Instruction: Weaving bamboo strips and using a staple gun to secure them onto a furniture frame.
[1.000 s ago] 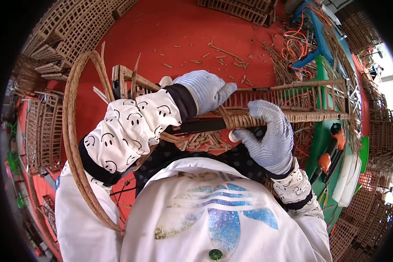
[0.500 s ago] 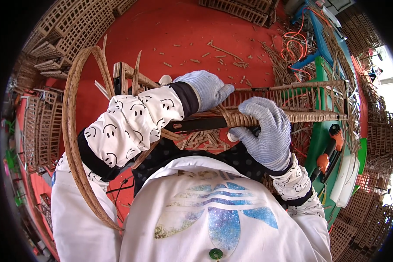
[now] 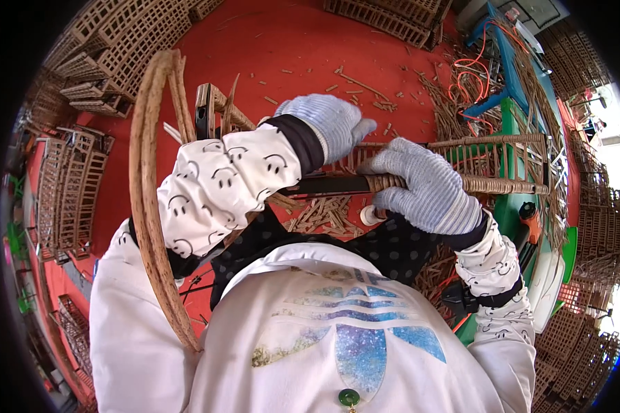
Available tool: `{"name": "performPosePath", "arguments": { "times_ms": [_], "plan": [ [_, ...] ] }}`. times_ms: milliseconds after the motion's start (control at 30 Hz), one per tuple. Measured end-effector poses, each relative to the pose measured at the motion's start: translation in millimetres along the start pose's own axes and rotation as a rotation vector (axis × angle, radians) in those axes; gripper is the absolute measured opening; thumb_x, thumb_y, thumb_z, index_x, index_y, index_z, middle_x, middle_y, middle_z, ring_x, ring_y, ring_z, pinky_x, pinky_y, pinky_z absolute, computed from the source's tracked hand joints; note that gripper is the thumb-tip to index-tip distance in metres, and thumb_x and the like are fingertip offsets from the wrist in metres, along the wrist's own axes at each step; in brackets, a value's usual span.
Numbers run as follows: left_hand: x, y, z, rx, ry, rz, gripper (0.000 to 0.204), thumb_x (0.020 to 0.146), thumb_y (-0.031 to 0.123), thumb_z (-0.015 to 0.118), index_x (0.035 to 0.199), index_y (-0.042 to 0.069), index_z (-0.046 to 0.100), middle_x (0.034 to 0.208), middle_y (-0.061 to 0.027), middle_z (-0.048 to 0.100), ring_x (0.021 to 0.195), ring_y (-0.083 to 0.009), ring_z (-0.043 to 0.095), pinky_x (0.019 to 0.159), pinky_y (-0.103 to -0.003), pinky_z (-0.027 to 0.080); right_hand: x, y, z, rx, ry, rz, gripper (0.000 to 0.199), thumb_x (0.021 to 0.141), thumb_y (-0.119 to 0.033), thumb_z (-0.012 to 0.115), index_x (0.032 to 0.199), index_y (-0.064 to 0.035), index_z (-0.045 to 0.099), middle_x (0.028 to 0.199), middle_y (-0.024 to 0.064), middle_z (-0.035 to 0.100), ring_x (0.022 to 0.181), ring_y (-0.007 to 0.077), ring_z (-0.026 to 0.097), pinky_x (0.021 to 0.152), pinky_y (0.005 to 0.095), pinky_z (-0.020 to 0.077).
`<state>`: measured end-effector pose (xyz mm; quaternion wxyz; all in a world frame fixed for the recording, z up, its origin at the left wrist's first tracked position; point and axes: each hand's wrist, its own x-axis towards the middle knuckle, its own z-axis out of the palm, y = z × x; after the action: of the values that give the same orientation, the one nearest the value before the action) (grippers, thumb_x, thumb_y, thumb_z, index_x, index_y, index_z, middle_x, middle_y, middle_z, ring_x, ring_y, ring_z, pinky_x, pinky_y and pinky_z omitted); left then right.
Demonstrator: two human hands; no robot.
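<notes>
A black frame bar (image 3: 331, 184) lies across in front of me, its right part wound with brown wicker strip (image 3: 506, 186). My right hand (image 3: 424, 186), in a blue-grey knit glove, is closed round the bar at the edge of the winding. Above the bare part of the bar is my left hand (image 3: 327, 127), gloved alike, its fingers curled on the wicker strips; the grip itself is mostly hidden. Long loose strips (image 3: 145, 165) arch in a big loop over my left forearm. Another frame bar (image 3: 217, 103) shows beyond that forearm.
Wicker offcuts (image 3: 327, 215) litter the red floor (image 3: 275, 41). At right stand a green table (image 3: 506, 148) and a blue bench (image 3: 506, 55) with an orange cord (image 3: 472, 69). An orange-and-black tool (image 3: 530, 220) lies at right. Slatted wicker racks (image 3: 72, 196) are stacked along the sides.
My right hand has shifted slightly left along the bar, and its forearm has swung outward. The left hand has risen a little. The loop of strips has moved right and upward.
</notes>
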<state>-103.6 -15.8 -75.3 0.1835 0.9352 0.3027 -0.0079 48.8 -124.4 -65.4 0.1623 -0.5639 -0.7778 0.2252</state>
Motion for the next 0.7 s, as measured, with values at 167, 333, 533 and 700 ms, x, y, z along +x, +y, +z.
{"name": "performPosePath", "arguments": {
  "times_ms": [167,333,533,700],
  "plan": [
    [-84.4,23.5,0.9,-0.521,0.396,0.216,0.024,0.089,0.021,0.053,0.079,0.000,0.059,0.059,-0.0133,0.053,0.049,-0.0270,0.053,0.048,-0.033,0.041,13.3,5.3,-8.2,0.268,-0.161,0.070,0.039,0.063,-0.014,0.073,0.101,-0.0078,0.062,0.090,0.0108,0.062,0.086,0.0259,0.060,0.077,0.0340,0.0471],
    [-119.8,32.7,46.2,-0.657,0.205,-0.153,0.043,0.090,0.014,0.050,0.129,0.001,0.038,0.078,-0.0113,0.063,0.053,-0.0167,0.056,0.053,-0.025,0.047,22.9,10.9,-12.6,0.268,-0.210,0.094,0.038,0.066,-0.013,0.070,0.102,-0.0065,0.062,0.089,0.0101,0.064,0.085,0.0218,0.061,0.079,0.0323,0.0464],
    [-96.4,38.7,79.3,-1.408,0.274,-0.076,0.061,0.091,0.016,0.047,0.140,0.008,0.012,0.096,-0.0092,0.061,0.052,-0.0100,0.055,0.044,-0.024,0.046,38.8,21.9,-21.3,0.192,-0.193,-0.002,0.041,0.065,-0.015,0.071,0.103,-0.0060,0.062,0.096,0.0091,0.064,0.090,0.0212,0.060,0.083,0.0310,0.0458],
    [-56.4,32.6,72.7,-1.706,0.290,-0.273,0.041,0.093,0.022,0.045,0.129,0.009,0.034,0.082,-0.0126,0.062,0.041,-0.0140,0.053,0.034,-0.024,0.040,45.5,26.1,-25.8,0.173,-0.212,-0.012,0.040,0.064,-0.013,0.070,0.103,-0.0071,0.062,0.090,0.0064,0.064,0.083,0.0189,0.059,0.080,0.0304,0.0456]
  ]
}}
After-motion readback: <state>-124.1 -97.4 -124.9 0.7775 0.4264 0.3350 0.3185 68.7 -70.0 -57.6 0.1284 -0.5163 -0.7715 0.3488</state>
